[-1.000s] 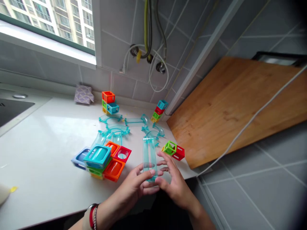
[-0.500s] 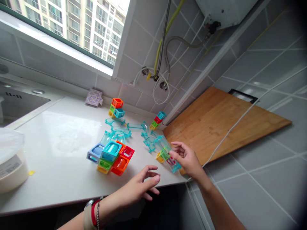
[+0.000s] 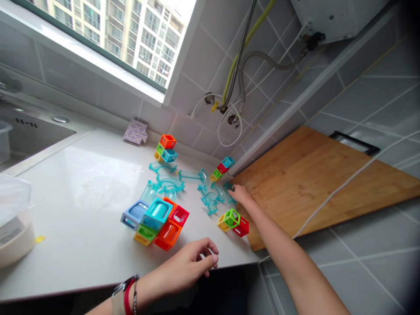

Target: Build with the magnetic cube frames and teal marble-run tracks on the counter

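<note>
My right hand (image 3: 241,193) is at the back right of the counter, beside the cutting board, with its fingers closed on a clear teal track piece (image 3: 229,192). The fingertips are partly hidden. Several similar clear teal track pieces (image 3: 208,199) lie to its left. Nearer to me stands a small group of yellow, green and red hollow cube blocks (image 3: 232,218). My left hand (image 3: 193,261) hovers over the counter's front edge, loosely curled and holding nothing. Just beyond it sits a larger cluster of blue, green, yellow, orange and red cube blocks (image 3: 159,214).
A wooden cutting board (image 3: 295,175) leans at the right, with a white cable (image 3: 341,186) across it. Two block stacks (image 3: 168,142) (image 3: 223,168) stand near the wall. A patterned packet (image 3: 135,132), a sink (image 3: 36,131) and a plastic tub (image 3: 15,227) are on the left.
My right hand has moved away from me with the clear teal track piece, from over the small block group to beside the board. The left hand's fingers have curled in somewhat.
</note>
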Motion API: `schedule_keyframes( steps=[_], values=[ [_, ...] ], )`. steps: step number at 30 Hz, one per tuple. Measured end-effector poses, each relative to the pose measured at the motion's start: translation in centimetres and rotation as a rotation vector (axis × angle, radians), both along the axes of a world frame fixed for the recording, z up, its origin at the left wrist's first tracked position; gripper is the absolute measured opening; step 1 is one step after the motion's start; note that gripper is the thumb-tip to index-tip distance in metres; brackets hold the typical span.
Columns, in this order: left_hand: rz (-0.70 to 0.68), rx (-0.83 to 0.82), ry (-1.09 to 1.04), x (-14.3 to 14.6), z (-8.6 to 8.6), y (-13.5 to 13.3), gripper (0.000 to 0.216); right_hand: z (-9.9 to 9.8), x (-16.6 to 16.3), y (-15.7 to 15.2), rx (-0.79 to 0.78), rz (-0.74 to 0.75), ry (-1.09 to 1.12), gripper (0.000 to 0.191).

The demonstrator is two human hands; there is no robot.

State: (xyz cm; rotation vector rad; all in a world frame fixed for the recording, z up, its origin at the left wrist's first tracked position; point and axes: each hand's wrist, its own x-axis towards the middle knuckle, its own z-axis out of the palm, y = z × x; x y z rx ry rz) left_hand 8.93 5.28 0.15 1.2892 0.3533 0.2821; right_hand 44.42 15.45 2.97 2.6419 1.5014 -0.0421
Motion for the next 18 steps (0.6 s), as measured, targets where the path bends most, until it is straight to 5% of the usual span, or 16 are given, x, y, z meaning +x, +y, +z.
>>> schedule_keyframes(
  steps=[11,18],
  values=[
    [0.081,0.240,0.107,-0.4,0.1,0.2,0.033,-2.1,0.6,1.9,-0.081,-0.019,-0.119,0.033],
    [0.111,0.276,0.120,-0.3,-0.5,0.4,0.033,-1.5,-0.7,1.9,-0.026,0.002,-0.171,0.036]
  ],
)
